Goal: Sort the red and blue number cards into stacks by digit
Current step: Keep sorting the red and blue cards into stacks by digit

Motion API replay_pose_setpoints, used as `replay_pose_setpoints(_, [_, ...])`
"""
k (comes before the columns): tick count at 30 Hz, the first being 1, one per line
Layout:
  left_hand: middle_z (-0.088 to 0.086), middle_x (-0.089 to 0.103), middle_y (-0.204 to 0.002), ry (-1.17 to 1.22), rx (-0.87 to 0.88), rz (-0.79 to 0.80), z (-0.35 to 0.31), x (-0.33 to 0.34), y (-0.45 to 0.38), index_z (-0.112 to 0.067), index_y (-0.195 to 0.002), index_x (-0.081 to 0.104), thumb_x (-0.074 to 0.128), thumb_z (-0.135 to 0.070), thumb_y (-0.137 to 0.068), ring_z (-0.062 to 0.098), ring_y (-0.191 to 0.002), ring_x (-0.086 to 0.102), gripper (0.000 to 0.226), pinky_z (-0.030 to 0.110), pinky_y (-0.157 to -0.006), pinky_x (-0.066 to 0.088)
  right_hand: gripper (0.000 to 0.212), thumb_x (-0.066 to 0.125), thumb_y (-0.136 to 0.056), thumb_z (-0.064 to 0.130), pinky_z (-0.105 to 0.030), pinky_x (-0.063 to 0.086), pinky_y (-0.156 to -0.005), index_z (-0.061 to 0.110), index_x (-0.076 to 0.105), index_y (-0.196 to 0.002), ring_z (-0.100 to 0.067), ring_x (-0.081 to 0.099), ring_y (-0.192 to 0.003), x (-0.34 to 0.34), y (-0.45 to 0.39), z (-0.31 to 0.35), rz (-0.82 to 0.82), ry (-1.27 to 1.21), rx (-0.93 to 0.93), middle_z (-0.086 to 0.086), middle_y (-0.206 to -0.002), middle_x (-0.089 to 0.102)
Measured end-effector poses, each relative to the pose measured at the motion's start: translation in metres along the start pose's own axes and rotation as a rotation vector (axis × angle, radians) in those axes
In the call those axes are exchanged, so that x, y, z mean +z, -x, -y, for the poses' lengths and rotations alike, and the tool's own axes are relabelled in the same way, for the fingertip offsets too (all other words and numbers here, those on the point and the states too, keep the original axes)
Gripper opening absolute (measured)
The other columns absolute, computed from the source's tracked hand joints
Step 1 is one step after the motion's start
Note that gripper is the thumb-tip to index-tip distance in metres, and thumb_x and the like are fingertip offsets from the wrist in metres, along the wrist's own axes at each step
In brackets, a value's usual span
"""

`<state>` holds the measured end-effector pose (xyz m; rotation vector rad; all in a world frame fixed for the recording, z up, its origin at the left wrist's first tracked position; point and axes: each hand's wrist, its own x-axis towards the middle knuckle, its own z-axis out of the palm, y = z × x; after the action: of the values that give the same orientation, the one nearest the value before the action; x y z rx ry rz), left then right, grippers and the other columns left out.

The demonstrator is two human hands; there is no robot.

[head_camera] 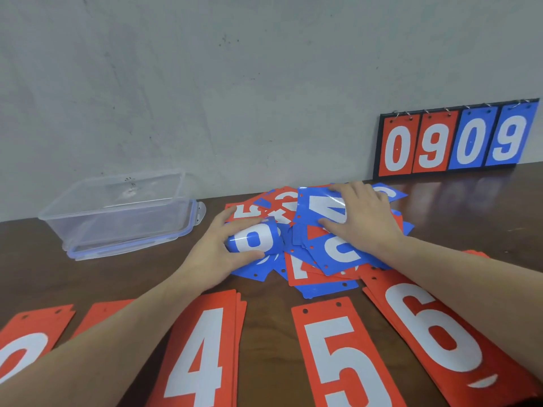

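A loose pile of red and blue number cards [329, 268] lies in the middle of the table. My left hand [219, 248] grips a bent blue card [255, 239] at the pile's left side. My right hand [363, 218] lies on top of the pile and holds a blue card with a white digit [320, 208] between thumb and fingers. Along the near edge lie sorted red stacks: a 4 stack [202, 353], a 5 stack [340, 356], a 6 stack [435, 333], and two partly hidden stacks at the left [26, 345].
A clear plastic box on its lid [117, 212] stands at the left back of the brown table [470, 218]. A scoreboard showing 0909 [455, 139] leans against the grey wall at the back right.
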<state>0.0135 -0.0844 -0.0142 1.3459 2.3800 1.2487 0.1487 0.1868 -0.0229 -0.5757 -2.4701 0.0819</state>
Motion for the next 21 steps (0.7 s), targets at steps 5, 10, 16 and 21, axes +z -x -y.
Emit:
replay_pose_setpoints(5, [-0.03,0.032,-0.147,0.015,-0.027,-0.031,-0.006,-0.001,0.002,-0.064,-0.118,0.057,0.084,-0.026,-0.079,-0.018,-0.129,0.032,0.061,0.015,-0.101,0.037,0.053,0.062,-0.094,0.029,-0.044,0.034,-0.099,0.025,0.047,-0.145,-0.023,0.05,-0.119,-0.016,-0.001,0.004,0.006,-0.003,-0.011,-0.002,-0.125,0.055])
replay_pose_setpoints(10, [-0.018,0.057,-0.126,0.078,-0.05,-0.102,-0.023,-0.006,0.005,-0.052,-0.122,0.055,0.082,-0.012,-0.08,-0.001,-0.112,0.059,0.063,0.012,-0.085,0.052,0.024,0.057,-0.099,0.027,-0.038,0.041,-0.101,0.026,0.064,-0.122,-0.016,0.06,-0.105,-0.055,0.004,0.019,-0.02,-0.358,0.12,0.005,-0.118,0.062])
replay_pose_setpoints(16, [-0.018,0.062,-0.111,0.179,-0.037,-0.125,-0.06,-0.004,0.029,-0.035,-0.127,0.054,0.079,-0.003,-0.08,-0.006,-0.09,0.064,0.061,0.012,-0.074,0.052,0.011,0.061,-0.099,0.021,-0.037,0.058,-0.074,0.024,0.062,-0.11,-0.015,0.072,-0.082,-0.107,0.029,0.049,0.057,-0.824,0.3,0.004,-0.1,0.072])
replay_pose_setpoints(21, [-0.008,0.066,-0.11,0.315,-0.057,-0.112,-0.079,0.0,0.057,-0.036,-0.115,0.061,0.079,0.001,-0.078,0.003,-0.085,0.066,0.055,0.018,-0.07,0.054,0.014,0.06,-0.097,0.019,-0.035,0.053,-0.079,0.02,0.059,-0.111,-0.022,0.071,-0.094,-0.129,0.062,0.062,0.171,-0.945,0.398,-0.003,-0.1,0.074])
